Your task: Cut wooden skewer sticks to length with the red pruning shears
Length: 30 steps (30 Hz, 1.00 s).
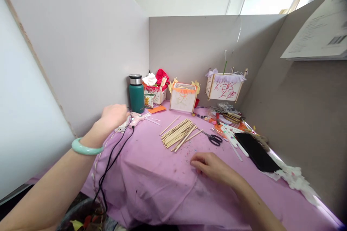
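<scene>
Dark basket below the near left edge, with scraps of colored paper inside, kept down out of the way of the work surface. Jade bangle on the left wrist; left hand raised just beside a pink hot glue gun, its fingers curled and turned from the head camera, so no telling whether spread, pressed together or pinching anything. Black power cord trailing from the gun across the lilac cloth and over the edge, the cloth apparently there to shield the table. Against the left partition, a teal flask with a steel cap, upright and apart from the tools, and behind it a small stick-framed box packed with white tissue, red fabric and loose sticks. Next along, a paper-paneled stick lantern with orange trim, open at the top, contents not visible. Bundle of wooden sticks mid-cloth, seemingly placed within reach of both hands. Right hand resting palm-down on the cloth, fingers loosely together and pinching nothing visible, near black-handled scissors. Farther right, a second lantern with lilac frill and red flower drawing, white craft sticks and a black slab, possibly a phone, set aside by the right partition.
</scene>
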Motion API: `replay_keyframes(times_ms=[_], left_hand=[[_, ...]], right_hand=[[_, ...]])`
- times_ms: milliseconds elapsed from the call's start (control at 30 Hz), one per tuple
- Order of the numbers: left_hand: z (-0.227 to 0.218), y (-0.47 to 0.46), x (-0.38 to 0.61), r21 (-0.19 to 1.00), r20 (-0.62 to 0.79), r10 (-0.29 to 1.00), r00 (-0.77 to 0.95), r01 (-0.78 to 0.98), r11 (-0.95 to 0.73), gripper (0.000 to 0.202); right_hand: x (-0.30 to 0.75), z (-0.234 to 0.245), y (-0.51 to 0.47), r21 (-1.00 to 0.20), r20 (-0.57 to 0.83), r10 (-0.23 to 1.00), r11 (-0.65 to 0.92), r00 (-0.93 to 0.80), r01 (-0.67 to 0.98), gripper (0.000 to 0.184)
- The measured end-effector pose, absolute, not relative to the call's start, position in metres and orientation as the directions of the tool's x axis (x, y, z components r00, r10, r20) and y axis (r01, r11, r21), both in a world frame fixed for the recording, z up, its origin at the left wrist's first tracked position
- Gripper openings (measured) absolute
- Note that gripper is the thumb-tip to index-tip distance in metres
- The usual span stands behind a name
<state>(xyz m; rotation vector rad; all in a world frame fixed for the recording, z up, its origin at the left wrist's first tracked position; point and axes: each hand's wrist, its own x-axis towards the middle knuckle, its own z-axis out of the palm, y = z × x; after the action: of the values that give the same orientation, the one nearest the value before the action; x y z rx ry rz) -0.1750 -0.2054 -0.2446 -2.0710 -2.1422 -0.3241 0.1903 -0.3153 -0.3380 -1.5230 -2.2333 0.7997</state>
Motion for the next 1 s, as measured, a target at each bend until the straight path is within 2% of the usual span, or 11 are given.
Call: replay_keyframes(times_ms=[67, 133, 167, 267, 333, 400, 567, 667, 767, 900, 1000], left_hand=[[-0.24, -0.211, -0.129, 0.048, 0.254, 0.963, 0.084, 0.994, -0.1, 0.042], [-0.247, -0.21, -0.077, 0.135, 0.159, 0.927, 0.339, 0.923, -0.361, 0.043], [-0.255, -0.207, -0.053, 0.165, 0.108, 0.91, 0.4, 0.896, -0.413, 0.046], [-0.284, -0.193, 0.005, 0.161, 0.018, 0.929, 0.371, 0.916, -0.369, 0.062], [-0.303, -0.183, 0.026, 0.2, -0.039, 0.961, 0.274, 0.944, -0.261, 0.077], [-0.317, -0.176, 0.034, 0.217, -0.017, 0.964, 0.266, 0.942, -0.256, 0.086], [-0.327, -0.172, 0.038, 0.221, -0.031, 0.954, 0.298, 0.933, -0.284, 0.068], [-0.327, -0.176, 0.047, 0.235, -0.094, 0.958, 0.27, 0.941, -0.243, 0.051], [-0.329, -0.181, 0.057, 0.272, -0.086, 0.965, 0.249, 0.937, -0.218, 0.037], [-0.334, -0.179, 0.053, 0.297, -0.046, 0.968, 0.249, 0.928, -0.224, 0.042], [-0.333, -0.173, 0.039, 0.442, 0.075, 0.961, 0.265, 0.855, -0.27, 0.044]], right_hand=[[0.191, -0.335, -0.292, -0.529, -0.031, 0.969, 0.191, -0.243, 0.827, 0.027], [0.185, -0.33, -0.265, -0.446, -0.017, 0.991, 0.109, -0.13, 0.888, 0.029], [0.181, -0.328, -0.251, -0.43, 0.012, 0.997, 0.076, -0.079, 0.899, 0.027], [0.162, -0.324, -0.216, -0.451, -0.006, 0.998, -0.06, 0.065, 0.891, 0.021], [0.153, -0.328, -0.201, -0.462, 0.006, 0.994, -0.095, 0.11, 0.882, 0.023], [0.15, -0.337, -0.193, -0.511, 0.053, 0.988, -0.097, 0.144, 0.854, 0.025], [0.161, -0.358, -0.19, -0.616, 0.135, 0.967, -0.089, 0.216, 0.783, 0.025], [0.168, -0.361, -0.191, -0.641, 0.138, 0.963, -0.09, 0.23, 0.762, 0.027], [0.17, -0.364, -0.191, -0.642, 0.144, 0.967, -0.071, 0.211, 0.763, 0.025], [0.17, -0.369, -0.189, -0.727, 0.163, 0.966, -0.02, 0.2, 0.686, 0.026], [0.169, -0.368, -0.189, -0.868, 0.233, 0.949, 0.105, 0.212, 0.485, 0.028]])
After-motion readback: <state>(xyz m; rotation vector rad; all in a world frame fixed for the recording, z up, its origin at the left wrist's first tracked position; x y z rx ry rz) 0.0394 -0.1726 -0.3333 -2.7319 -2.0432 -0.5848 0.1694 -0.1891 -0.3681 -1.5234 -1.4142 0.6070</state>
